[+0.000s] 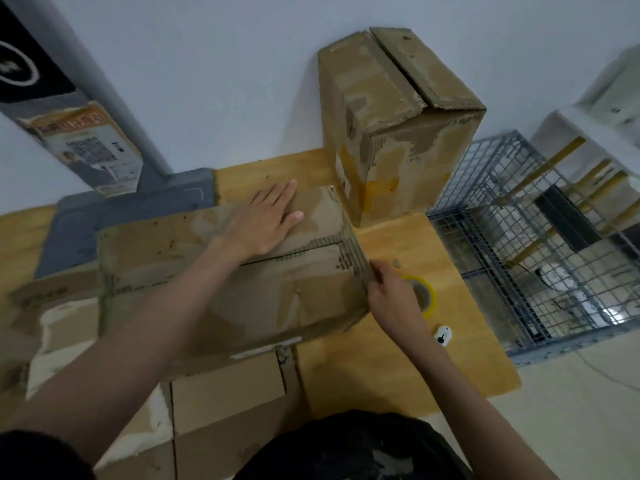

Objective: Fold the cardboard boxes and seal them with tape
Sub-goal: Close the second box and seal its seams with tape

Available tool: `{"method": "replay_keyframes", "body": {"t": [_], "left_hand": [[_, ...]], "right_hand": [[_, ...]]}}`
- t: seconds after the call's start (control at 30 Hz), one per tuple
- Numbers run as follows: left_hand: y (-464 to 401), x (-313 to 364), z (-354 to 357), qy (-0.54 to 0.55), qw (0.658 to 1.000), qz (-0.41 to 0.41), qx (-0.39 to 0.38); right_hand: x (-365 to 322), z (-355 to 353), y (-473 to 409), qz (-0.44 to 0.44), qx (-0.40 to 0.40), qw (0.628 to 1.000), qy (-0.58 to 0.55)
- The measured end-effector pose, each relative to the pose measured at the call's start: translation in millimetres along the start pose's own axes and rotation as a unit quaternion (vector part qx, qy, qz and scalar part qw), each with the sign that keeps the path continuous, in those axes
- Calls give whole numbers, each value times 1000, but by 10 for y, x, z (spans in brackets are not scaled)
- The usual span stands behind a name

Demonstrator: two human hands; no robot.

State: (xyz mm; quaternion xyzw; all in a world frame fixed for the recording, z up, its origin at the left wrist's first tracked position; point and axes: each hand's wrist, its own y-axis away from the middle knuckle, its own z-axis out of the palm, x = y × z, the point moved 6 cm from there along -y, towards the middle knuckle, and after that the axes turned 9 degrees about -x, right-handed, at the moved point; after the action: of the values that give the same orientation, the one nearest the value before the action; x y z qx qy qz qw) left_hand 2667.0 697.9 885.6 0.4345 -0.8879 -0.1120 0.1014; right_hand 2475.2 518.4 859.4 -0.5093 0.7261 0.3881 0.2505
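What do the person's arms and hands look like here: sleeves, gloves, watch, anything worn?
Both forearms are bare right up to the frame edge; no sleeves show. The left hand and the right hand wear no gloves, and no rings, watch or wristbands can be seen. No cables, straps or markings on either arm. The only clothing in view is dark fabric at the bottom of the frame.

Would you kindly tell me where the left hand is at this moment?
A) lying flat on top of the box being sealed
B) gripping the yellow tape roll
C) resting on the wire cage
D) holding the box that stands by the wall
A: the left hand lies flat, fingers straight, on the top flaps of the box in front of the person.
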Motion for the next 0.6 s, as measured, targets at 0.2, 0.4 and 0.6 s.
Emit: {"method": "replay_keyframes", "body": {"t": [0.2,0.4,0.6], "left_hand": [[1208,-1158,153,51,973,-215,74],[2134,-1650,490,244,895,-351,126],[2230,-1493,483,232,889,-369,139]], "right_hand": [[-548,-9,-729,-15,-66,998,16],[-774,179,-958,-35,-44,998,19],[-701,151,-788,-69,-100,992,-27]]}}
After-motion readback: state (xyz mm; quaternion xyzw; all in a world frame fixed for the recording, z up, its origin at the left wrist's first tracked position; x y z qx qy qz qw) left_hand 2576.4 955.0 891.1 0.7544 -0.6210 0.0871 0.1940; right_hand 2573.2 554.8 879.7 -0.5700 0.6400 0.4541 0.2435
